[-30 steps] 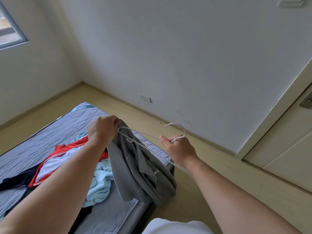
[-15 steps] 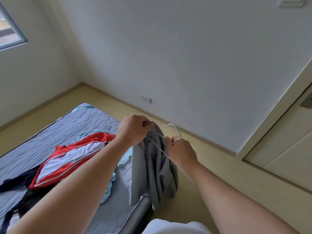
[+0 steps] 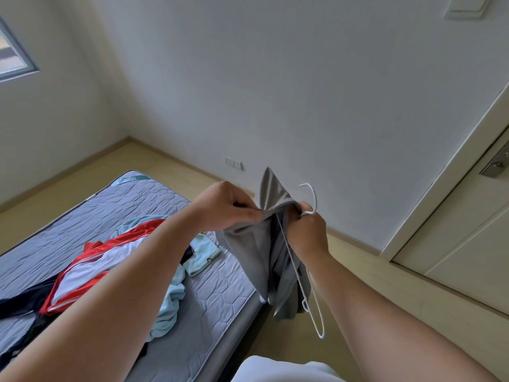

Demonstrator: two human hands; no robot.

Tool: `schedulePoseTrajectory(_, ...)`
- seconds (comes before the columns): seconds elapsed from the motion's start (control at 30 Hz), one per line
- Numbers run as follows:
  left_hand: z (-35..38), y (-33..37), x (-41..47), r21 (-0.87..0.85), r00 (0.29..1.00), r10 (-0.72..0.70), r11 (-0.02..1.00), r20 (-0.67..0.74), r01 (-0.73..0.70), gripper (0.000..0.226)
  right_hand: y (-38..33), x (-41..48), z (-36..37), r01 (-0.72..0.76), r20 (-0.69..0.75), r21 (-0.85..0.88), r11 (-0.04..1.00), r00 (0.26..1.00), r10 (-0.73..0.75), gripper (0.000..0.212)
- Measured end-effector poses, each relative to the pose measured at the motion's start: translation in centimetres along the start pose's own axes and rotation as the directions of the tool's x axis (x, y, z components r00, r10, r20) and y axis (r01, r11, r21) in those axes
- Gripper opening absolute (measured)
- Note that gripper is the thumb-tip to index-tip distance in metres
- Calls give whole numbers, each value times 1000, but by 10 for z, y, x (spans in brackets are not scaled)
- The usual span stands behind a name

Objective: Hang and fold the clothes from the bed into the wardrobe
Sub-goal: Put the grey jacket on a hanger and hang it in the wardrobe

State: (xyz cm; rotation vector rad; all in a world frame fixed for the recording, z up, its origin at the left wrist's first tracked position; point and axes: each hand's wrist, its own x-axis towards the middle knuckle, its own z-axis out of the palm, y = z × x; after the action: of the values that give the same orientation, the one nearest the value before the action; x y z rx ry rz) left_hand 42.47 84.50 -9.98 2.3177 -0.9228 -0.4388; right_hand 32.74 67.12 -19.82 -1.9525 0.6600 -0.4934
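A grey garment (image 3: pixel 264 252) hangs in the air past the bed's foot corner. My left hand (image 3: pixel 225 208) pinches its upper edge. Close beside it, my right hand (image 3: pixel 308 232) grips a white wire hanger (image 3: pixel 311 304) just below its hook, and fabric bunches against those fingers. The hanger is tilted steeply, one arm running down in front of the cloth. On the grey quilted mattress (image 3: pixel 214 307) lie a red and white jersey (image 3: pixel 93 266), a light blue garment (image 3: pixel 170 299) and a dark one (image 3: pixel 16 304) at the left edge.
A white wall with a socket (image 3: pixel 233 162) faces me across a strip of pale wood floor (image 3: pixel 385 288). A white door (image 3: pixel 468 244) with a metal handle plate stands at the right. A window (image 3: pixel 13 56) sits at the upper left.
Both hands rose and came together to the right. The grey garment lifted clear of the mattress, and the hanger swung from nearly level to steeply tilted against the cloth.
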Motion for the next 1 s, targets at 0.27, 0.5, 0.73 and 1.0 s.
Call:
schedulePoseTrajectory(0.27,18,5,15,279,926,274,939,-258,-200,30,-17,0,-5,76,-61,-9,997,995,-76,22)
schedulePoseTrajectory(0.5,36,8,45,571,864,490,745,-117,-345,72,-39,-1,-19,209,-117,51,977,972,-202,20)
schedulePoseTrajectory(0.73,34,-4,60,594,827,557,692,-78,-410,56,-35,4,-44,-11,109,412,911,993,-37,21)
schedulePoseTrajectory(1.0,32,-3,56,540,845,507,765,-169,-351,73,9,16,-52,-121,273,22,992,956,111,22)
